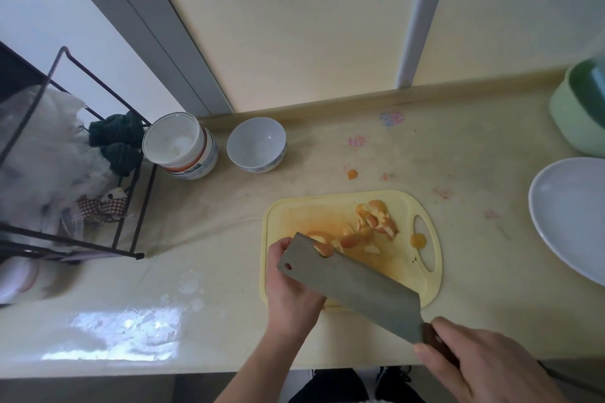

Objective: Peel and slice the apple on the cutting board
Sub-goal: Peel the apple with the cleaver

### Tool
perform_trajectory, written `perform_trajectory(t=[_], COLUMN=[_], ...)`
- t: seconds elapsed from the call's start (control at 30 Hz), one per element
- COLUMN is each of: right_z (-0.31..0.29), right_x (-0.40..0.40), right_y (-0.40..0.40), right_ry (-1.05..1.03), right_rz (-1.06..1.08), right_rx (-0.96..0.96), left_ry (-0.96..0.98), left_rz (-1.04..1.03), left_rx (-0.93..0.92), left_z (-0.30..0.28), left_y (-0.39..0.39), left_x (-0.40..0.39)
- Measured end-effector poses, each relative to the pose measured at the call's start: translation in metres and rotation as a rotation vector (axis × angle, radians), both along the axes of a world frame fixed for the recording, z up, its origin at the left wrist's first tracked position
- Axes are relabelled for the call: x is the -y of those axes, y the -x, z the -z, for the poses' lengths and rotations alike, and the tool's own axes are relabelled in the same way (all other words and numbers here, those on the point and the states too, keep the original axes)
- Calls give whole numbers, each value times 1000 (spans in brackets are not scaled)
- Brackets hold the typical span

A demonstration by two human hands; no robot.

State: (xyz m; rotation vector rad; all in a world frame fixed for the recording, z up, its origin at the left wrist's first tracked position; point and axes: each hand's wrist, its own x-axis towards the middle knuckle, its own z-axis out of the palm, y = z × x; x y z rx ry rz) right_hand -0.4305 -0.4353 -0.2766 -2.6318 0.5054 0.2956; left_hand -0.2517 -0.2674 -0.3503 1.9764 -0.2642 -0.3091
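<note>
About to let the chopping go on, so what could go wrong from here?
1. The left hand holds the apple piece right beside the cleaver; its fingers could get nicked.
2. Slices crowd the board near its handle hole, and one bit sits at the hole; more could slide off.

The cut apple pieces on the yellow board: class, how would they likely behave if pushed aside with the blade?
The apple pieces look small and flat-sided, so they would probably slide rather than roll. The stained cutting board suggests juice, so they may be slippery or cling to the cleaver.
</note>
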Motion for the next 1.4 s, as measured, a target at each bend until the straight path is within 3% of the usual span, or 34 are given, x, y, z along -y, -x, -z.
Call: perform_trajectory(t=[0.1,0.2,0.3,0.43,0.53,0.67,1.03,1.23,1.4], right_z=[5,20,35,23,6,9,-7,21,36], right_x=[1,7,20,22,7,-4,-2,-1,-4], right_y=[-2,2,4,5,5,4,-4,0,-11], right_ry=[-33,-37,-115,-212,-153,-29,-22,-21,-146], right_rz=[38,67,170,148,65,13,-10,25,65], right_rx=[-55,62,69,59,19,-11,-67,9,37], left_ry=[-6,21,-32,-58,37,-37,109,48,-50], left_rz=[2,-15,26,-31,58,126,132,19,33], left_rx=[-9,-22,-21,-66,68,251,147,8,120], left_z=[2,4,9,12,6,2,-7,6,18], left_y=[-1,5,12,10,6,0,3,11,14], left_x=[0,-2,-3,-3,1,4,8,5,-7])
